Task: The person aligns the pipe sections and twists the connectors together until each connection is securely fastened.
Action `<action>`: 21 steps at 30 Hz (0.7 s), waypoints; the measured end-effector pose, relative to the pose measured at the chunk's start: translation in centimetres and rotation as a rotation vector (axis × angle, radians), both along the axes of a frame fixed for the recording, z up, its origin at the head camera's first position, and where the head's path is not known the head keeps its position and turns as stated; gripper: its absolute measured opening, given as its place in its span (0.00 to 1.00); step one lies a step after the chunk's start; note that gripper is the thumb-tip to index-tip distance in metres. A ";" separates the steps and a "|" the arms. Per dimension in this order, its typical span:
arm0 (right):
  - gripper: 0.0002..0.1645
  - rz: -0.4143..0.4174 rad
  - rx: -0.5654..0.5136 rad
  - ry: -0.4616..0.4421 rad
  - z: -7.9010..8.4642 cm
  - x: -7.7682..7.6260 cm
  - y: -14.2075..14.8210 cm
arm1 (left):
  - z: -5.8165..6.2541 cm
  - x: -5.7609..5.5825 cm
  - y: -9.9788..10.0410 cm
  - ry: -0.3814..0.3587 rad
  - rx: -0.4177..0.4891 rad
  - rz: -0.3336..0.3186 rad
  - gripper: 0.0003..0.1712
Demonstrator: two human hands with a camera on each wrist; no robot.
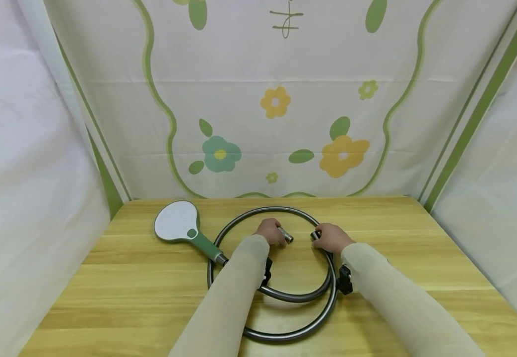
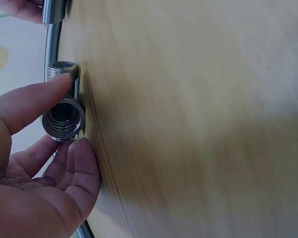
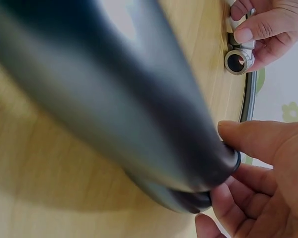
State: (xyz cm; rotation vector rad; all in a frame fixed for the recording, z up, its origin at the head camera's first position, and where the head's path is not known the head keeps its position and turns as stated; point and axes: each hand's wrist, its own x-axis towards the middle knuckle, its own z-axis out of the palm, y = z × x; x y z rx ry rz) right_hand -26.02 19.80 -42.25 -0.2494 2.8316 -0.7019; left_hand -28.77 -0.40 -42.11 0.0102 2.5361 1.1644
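Note:
My left hand (image 1: 271, 231) pinches a small metal pipe fitting (image 1: 288, 236) between thumb and fingers. In the left wrist view the fitting shows one opening threaded inside and another end threaded outside. My right hand (image 1: 333, 239) grips the metal end (image 1: 315, 235) of a dark grey shower hose (image 1: 281, 338). That hose end faces the fitting across a small gap. Coiled in loops, the hose lies on the table under both forearms. Close to the camera in the right wrist view, the hose (image 3: 114, 94) is blurred and large.
A green-handled shower head (image 1: 175, 220) with a white face lies at the back left, its handle end meeting the hose. The wooden table (image 1: 120, 292) ends at a floral cloth wall (image 1: 249, 114). White cloth panels (image 1: 26, 163) stand at both sides.

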 end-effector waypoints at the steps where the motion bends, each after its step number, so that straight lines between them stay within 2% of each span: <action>1: 0.30 -0.001 0.001 0.002 0.0 0.0 0.0 | -0.1 -0.1 0.0 0.001 -0.007 -0.001 0.32; 8: 0.28 -0.003 0.000 -0.002 0.3 0.2 -0.1 | 0.0 0.1 0.1 0.019 -0.055 -0.010 0.32; 12: 0.28 0.033 -0.019 -0.002 0.7 0.3 0.1 | 0.0 0.2 0.2 0.025 -0.071 -0.015 0.30; 16: 0.28 0.051 -0.031 -0.014 1.1 0.2 0.3 | -0.2 -0.1 0.2 0.021 -0.079 -0.018 0.28; 21: 0.28 0.028 -0.019 -0.038 1.1 0.1 0.3 | -0.5 -0.4 0.2 0.011 -0.089 -0.026 0.26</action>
